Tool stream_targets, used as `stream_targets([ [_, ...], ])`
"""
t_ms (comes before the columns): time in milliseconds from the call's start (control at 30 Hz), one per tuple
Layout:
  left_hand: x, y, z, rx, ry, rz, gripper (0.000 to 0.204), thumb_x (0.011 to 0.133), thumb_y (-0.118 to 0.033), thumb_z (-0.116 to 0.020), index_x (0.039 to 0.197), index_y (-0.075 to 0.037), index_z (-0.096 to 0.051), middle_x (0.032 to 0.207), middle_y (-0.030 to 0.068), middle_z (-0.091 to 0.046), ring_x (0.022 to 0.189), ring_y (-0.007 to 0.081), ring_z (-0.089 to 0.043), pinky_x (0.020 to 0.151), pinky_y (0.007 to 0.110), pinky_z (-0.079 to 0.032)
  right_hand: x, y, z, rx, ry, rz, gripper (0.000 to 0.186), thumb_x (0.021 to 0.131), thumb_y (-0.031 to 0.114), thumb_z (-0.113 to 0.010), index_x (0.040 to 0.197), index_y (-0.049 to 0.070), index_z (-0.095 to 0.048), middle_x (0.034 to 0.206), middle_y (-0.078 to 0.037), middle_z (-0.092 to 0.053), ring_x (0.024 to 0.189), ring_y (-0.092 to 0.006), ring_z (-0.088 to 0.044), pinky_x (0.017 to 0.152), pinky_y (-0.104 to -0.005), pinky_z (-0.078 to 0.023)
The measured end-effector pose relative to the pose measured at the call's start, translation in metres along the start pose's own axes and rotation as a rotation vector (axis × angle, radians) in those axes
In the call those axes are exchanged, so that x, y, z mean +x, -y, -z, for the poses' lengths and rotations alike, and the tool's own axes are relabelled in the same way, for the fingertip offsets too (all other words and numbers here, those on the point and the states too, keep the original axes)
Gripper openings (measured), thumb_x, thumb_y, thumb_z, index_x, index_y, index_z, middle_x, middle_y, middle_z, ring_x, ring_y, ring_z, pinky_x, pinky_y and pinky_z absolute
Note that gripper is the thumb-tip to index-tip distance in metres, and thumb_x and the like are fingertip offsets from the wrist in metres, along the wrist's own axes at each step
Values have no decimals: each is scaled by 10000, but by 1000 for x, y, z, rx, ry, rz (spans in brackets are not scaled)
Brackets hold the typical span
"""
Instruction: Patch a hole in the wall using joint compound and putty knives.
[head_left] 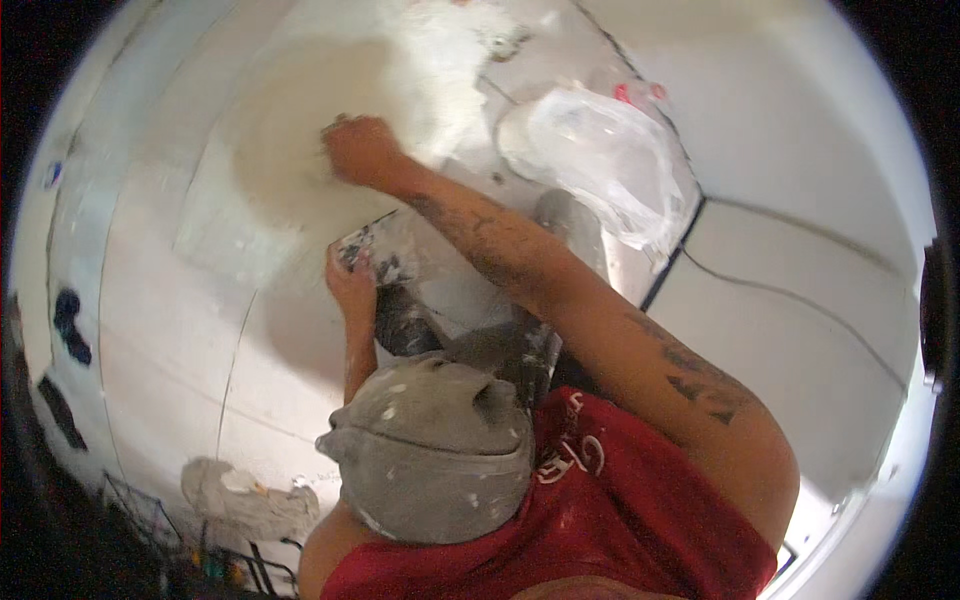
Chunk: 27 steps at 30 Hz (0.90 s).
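My right hand [365, 152] reaches up and to the left, its fingers curled into a fist. It is close against a pale surface with a darker, damp-looking patch [285, 130]. Whatever the fist grips is too blurred to name. Lower down, my left hand [350, 285] has its fingers at the edge of a flat plate [385, 250] smeared with white and dark compound. The plate lies below my right forearm, above my dark trousers. A grey, white-spotted cap [430, 450] hides part of my left arm.
A crumpled clear-white plastic bag [600, 150] lies at the upper right, with a small red item [625, 94] beside it. A thin dark cable [790, 290] runs along the right side. At the lower left are a crumpled beige bag [250, 500] and a black wire rack [140, 515].
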<state>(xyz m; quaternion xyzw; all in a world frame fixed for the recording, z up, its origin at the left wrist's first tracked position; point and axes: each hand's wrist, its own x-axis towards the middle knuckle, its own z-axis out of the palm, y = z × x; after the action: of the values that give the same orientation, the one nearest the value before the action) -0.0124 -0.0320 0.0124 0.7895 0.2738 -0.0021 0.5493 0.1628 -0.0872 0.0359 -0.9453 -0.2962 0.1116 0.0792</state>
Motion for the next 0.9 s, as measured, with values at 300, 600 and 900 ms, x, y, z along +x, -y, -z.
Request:
stream_targets([
  [300, 11, 1, 14, 519, 259, 6, 373, 757, -167, -567, 1103, -72, -463, 1069, 187, -511, 961, 340, -480, 840, 448, -338, -9, -57, 12, 445, -256, -195, 301, 640, 121, -564, 913, -4, -573, 833, -192, -580, 799, -289, -574, 660, -372, -480],
  [600, 9, -118, 7, 308, 116, -361, 435, 717, -51, -585, 1122, -48, -427, 1140, 137, -405, 933, 261, -482, 683, 319, -474, -103, -107, 21, 341, -55, -238, 311, 671, 194, -601, 916, 5, -571, 874, -189, -565, 821, -344, -541, 739, -424, -430],
  [900, 19, -180, -96, 719, 1080, -633, 669, 698, -253, -658, 1190, -8, -276, 1122, 182, -415, 942, 284, -506, 693, 347, -485, -234, -263, 100, -31, -505, -1093, 538, 626, 319, -671, 1034, 11, -504, 1028, -189, -518, 926, -335, -519, 760, -408, -436],
])
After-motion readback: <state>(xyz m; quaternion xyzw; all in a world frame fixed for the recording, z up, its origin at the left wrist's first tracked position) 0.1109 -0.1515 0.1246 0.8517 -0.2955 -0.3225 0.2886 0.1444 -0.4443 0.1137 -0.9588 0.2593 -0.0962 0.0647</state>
